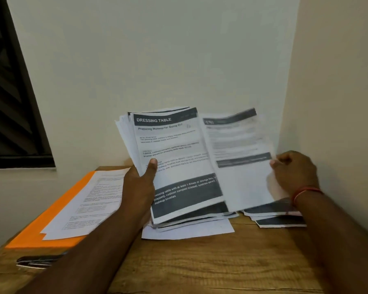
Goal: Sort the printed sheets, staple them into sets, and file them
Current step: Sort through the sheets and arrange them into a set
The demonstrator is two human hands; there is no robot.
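Note:
My left hand (141,183) grips a thick stack of printed sheets (174,166) tilted up above the wooden table, thumb pressed on the top page headed "DRESSING TABLE". My right hand (293,172) pinches the right edge of a single sheet (240,162), blurred, held beside the stack and overlapping its right side. More printed sheets (278,219) lie flat under my right wrist. A plain white sheet (189,231) lies beneath the stack. An orange file folder (36,234) at the left carries text sheets (89,204). A dark stapler (38,261) lies in front of it.
The wooden table (200,264) stands in a corner, with cream walls behind and to the right. A dark louvred window (11,92) is at the upper left. Bare wood shows at the table's front.

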